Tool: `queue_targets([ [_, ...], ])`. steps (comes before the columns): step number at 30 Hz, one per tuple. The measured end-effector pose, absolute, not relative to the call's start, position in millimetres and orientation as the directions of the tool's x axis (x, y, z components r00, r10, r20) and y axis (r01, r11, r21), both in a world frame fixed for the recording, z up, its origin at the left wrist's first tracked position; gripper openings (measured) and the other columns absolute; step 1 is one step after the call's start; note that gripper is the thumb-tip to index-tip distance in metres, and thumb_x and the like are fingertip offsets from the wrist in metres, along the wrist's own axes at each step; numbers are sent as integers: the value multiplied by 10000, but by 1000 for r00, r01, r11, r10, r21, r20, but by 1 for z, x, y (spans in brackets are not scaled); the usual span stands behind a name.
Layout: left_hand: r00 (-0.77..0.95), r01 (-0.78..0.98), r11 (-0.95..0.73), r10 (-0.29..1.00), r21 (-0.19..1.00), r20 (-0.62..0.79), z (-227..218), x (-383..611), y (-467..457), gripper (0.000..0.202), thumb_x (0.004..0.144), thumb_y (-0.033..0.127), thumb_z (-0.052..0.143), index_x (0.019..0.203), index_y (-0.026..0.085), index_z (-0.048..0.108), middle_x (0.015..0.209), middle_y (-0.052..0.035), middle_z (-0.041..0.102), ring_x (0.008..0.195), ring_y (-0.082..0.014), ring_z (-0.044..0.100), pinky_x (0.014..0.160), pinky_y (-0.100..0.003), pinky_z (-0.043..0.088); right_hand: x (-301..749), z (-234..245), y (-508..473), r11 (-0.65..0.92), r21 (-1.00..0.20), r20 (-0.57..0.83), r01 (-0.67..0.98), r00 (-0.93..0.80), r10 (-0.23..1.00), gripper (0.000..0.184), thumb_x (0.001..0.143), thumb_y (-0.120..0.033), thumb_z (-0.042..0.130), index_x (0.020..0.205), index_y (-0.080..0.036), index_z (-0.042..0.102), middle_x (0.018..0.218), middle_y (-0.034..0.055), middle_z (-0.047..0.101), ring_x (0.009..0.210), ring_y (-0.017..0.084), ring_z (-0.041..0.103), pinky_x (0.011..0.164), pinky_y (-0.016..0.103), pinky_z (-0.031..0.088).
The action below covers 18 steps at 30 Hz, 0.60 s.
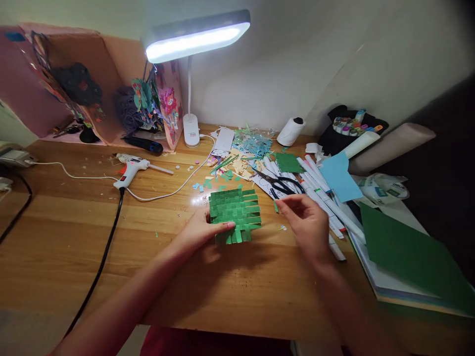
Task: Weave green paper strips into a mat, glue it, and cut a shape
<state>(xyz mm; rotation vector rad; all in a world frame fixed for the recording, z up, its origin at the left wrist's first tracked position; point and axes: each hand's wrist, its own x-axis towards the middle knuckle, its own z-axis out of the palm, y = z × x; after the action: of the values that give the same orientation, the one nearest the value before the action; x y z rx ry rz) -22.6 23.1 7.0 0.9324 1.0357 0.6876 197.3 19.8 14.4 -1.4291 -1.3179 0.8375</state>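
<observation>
My left hand [202, 230] holds a woven green paper mat [233, 212] above the table, its thumb lying on the front face and the other fingers behind it. Loose strip ends stick out along the mat's right and lower edges. To the right of the mat, apart from it, my right hand [308, 220] is closed in a pinch. A small green paper strip [276, 206] shows at its fingertips. Just beyond that hand lie black-handled scissors [280, 182], blades pointing left, on a patterned white sheet.
Paper scraps [241, 160] spread across the back. Several white markers [326, 207] lie at right, near green paper sheets [411, 252]. A glue gun [129, 170] with its cord lies at left. A lit lamp [200, 37] hangs over the table; a pink box [107, 89] stands behind.
</observation>
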Motion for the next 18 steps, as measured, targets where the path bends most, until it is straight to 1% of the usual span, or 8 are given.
queue_targets([
  [1, 373, -48, 456, 834, 889, -407, 8, -22, 23, 405, 634, 318, 782, 983, 149, 666, 971, -62, 712, 855, -198, 661, 729, -267, 514, 198, 16, 18, 141, -924, 233, 355, 233, 944, 144, 756, -324, 681, 761, -190, 630, 710, 4, 627, 650, 149, 562, 616, 270, 438],
  [2, 379, -44, 460, 829, 887, -411, 8, -22, 22, 397, 639, 317, 778, 980, 150, 665, 970, -61, 711, 849, -195, 660, 730, -269, 513, 197, 18, 16, 210, -885, 329, 417, 238, 914, 103, 775, -295, 669, 770, -197, 636, 731, 6, 626, 672, 153, 565, 641, 280, 442],
  [3, 389, -37, 468, 821, 883, -419, 9, -21, 21, 392, 640, 318, 776, 975, 148, 665, 963, -61, 711, 836, -193, 659, 728, -272, 512, 196, 19, 14, 280, -835, 407, 473, 189, 894, 67, 787, -268, 662, 775, -204, 645, 744, 7, 622, 695, 158, 565, 664, 291, 443],
  [5, 418, -18, 476, 803, 879, -426, 9, -18, 17, 397, 636, 316, 775, 974, 143, 661, 945, -59, 709, 805, -187, 654, 722, -278, 507, 189, 21, 8, 417, -728, 495, 545, -4, 869, 14, 795, -223, 660, 801, -217, 672, 762, 12, 608, 742, 169, 557, 702, 308, 437],
  [7, 460, 2, 464, 786, 886, -413, 9, -14, 12, 390, 631, 310, 775, 962, 142, 660, 918, -47, 705, 779, -177, 642, 712, -272, 496, 179, 21, 3, 505, -657, 512, 560, -159, 844, 75, 784, -200, 675, 855, -222, 687, 776, 20, 592, 773, 178, 543, 716, 318, 431],
  [8, 481, 11, 451, 780, 892, -401, 9, -12, 10, 378, 629, 308, 774, 949, 142, 661, 899, -39, 701, 771, -173, 634, 708, -269, 490, 174, 20, 1, 518, -644, 504, 563, -197, 841, 95, 782, -195, 679, 874, -220, 688, 780, 24, 586, 779, 182, 536, 717, 321, 429],
  [12, 550, 46, 408, 752, 912, -364, 8, -6, 2, 309, 637, 316, 757, 866, 138, 653, 799, -7, 666, 730, -157, 596, 683, -255, 461, 163, 16, -3, 504, -641, 470, 579, -223, 854, 43, 789, -185, 671, 827, -205, 674, 755, 27, 580, 767, 187, 516, 705, 329, 419],
  [18, 581, 104, 334, 744, 937, -330, 5, -3, 2, 275, 660, 285, 720, 865, 128, 627, 753, 12, 619, 693, -135, 545, 644, -235, 426, 161, 13, -3, 508, -626, 432, 591, -279, 858, 47, 819, -156, 625, 799, -197, 636, 749, 29, 580, 775, 196, 501, 716, 340, 403],
])
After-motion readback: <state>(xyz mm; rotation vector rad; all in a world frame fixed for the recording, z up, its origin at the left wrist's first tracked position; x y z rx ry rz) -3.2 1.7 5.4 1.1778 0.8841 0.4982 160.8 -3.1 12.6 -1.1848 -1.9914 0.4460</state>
